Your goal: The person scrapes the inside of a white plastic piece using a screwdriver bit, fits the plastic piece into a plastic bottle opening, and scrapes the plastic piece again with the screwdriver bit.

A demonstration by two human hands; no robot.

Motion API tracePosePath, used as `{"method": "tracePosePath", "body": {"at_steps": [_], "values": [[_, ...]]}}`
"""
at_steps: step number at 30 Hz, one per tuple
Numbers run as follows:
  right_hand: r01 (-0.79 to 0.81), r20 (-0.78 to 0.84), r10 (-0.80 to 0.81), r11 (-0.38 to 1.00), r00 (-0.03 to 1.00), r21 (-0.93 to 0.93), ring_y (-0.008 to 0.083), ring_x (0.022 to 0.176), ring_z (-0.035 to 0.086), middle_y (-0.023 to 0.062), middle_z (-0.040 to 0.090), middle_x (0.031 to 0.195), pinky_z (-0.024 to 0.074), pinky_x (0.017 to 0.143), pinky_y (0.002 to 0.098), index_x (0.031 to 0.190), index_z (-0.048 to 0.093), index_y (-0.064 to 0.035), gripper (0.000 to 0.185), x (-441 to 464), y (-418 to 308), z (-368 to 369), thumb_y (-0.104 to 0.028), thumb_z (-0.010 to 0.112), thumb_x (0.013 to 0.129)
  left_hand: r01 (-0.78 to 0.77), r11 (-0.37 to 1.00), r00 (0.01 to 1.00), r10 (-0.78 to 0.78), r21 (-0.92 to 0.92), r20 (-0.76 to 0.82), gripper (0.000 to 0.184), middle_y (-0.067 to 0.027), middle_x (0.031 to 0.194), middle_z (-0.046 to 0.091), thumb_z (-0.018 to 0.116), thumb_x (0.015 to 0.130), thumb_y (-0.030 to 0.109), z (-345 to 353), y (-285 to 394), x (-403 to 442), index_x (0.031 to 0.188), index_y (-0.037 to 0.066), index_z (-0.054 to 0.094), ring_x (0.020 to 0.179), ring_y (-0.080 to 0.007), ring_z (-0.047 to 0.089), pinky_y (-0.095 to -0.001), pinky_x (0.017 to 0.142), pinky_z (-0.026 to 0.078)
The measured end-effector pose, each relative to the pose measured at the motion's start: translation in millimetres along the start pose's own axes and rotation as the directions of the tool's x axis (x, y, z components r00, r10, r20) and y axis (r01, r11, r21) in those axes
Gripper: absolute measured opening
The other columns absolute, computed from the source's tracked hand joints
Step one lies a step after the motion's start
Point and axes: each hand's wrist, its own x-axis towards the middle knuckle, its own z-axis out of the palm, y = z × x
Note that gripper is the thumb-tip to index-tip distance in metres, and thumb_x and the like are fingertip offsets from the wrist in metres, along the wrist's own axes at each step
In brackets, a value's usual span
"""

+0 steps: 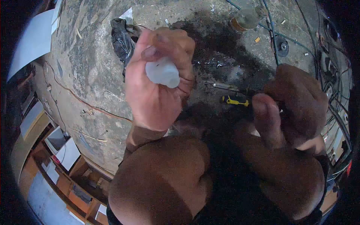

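Note:
My left hand (157,78) is closed round a whitish, translucent piece (163,73), whose rounded end shows between the fingers and the palm. My right hand (292,108) is closed round the dark handle end of a slim metal tool (223,86), its tip pointing left toward my left hand, with a gap between. Just below the tool's shaft shows a yellow and black object (236,100). Most of the tool's handle is hidden by my right fingers. Both hands are raised above my knees.
A crumpled black plastic bag (122,41) lies behind my left hand. On the stained concrete floor (90,67) are a round disc (280,47), a rusty container (243,23) and cables (273,33). Wooden shelving (71,187) stands at the lower left, a white panel (35,41) at the upper left.

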Motion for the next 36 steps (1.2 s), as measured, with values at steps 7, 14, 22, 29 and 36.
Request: {"method": "tracePosePath", "body": {"at_steps": [7, 14, 22, 29, 36], "values": [[-0.063, 0.062, 0.079, 0.970, 0.995, -0.233, 0.0271, 0.055, 0.050, 0.0116, 0.050, 0.063, 0.0403, 0.052, 0.0378, 0.072, 0.055, -0.0028, 0.026, 6, -31, -2, -0.024, 0.070, 0.078, -0.017, 0.956, 0.999, 0.002, -0.294, -0.052, 0.016, -0.0051, 0.083, 0.044, 0.046, 0.087, 0.016, 15, -20, 0, 0.087, 0.003, 0.056, 0.075, -0.0162, 0.047, -0.0282, 0.077, 0.041], [-0.092, 0.208, 0.187, 0.914, 0.960, -0.395, 0.0362, 0.081, 0.057, 0.0176, 0.055, 0.084, 0.0461, 0.075, 0.0472, 0.081, 0.056, -0.0010, 0.030, 11, -54, -15, -0.026, 0.072, 0.078, -0.072, 0.987, 0.996, 0.063, -0.144, -0.065, 0.015, -0.0084, 0.083, 0.049, 0.044, 0.090, 0.018, 20, -27, -3, 0.087, 0.005, 0.051, 0.072, -0.0134, 0.047, -0.0245, 0.060, 0.039], [-0.079, 0.267, 0.175, 0.939, 0.948, -0.334, 0.0383, 0.091, 0.058, 0.0199, 0.057, 0.094, 0.0463, 0.082, 0.0512, 0.087, 0.058, -0.0008, 0.033, 17, -58, -21, -0.027, 0.074, 0.076, -0.043, 0.993, 0.997, 0.036, -0.109, -0.061, 0.022, -0.0090, 0.083, 0.048, 0.040, 0.093, 0.023, 23, -25, -1, 0.088, 0.004, 0.050, 0.072, -0.0147, 0.047, -0.0249, 0.059, 0.041], [-0.104, 0.293, 0.219, 0.926, 0.931, -0.363, 0.0384, 0.091, 0.057, 0.0202, 0.058, 0.096, 0.0460, 0.083, 0.0525, 0.090, 0.060, -0.0017, 0.039, 17, -57, -23, -0.033, 0.076, 0.073, -0.031, 0.996, 0.998, 0.025, -0.082, -0.063, 0.028, -0.0096, 0.084, 0.048, 0.036, 0.095, 0.027, 21, -25, 1, 0.090, 0.003, 0.049, 0.073, -0.0158, 0.048, -0.0251, 0.057, 0.043], [-0.103, 0.310, 0.218, 0.932, 0.925, -0.347, 0.0387, 0.089, 0.056, 0.0192, 0.058, 0.094, 0.0454, 0.082, 0.0535, 0.090, 0.059, -0.0026, 0.039, 16, -56, -26, -0.030, 0.078, 0.070, -0.047, 0.998, 0.997, 0.044, -0.049, -0.063, 0.034, -0.0101, 0.084, 0.047, 0.032, 0.098, 0.032, 23, -26, 1, 0.091, 0.002, 0.048, 0.073, -0.0168, 0.048, -0.0254, 0.056, 0.045]]}}
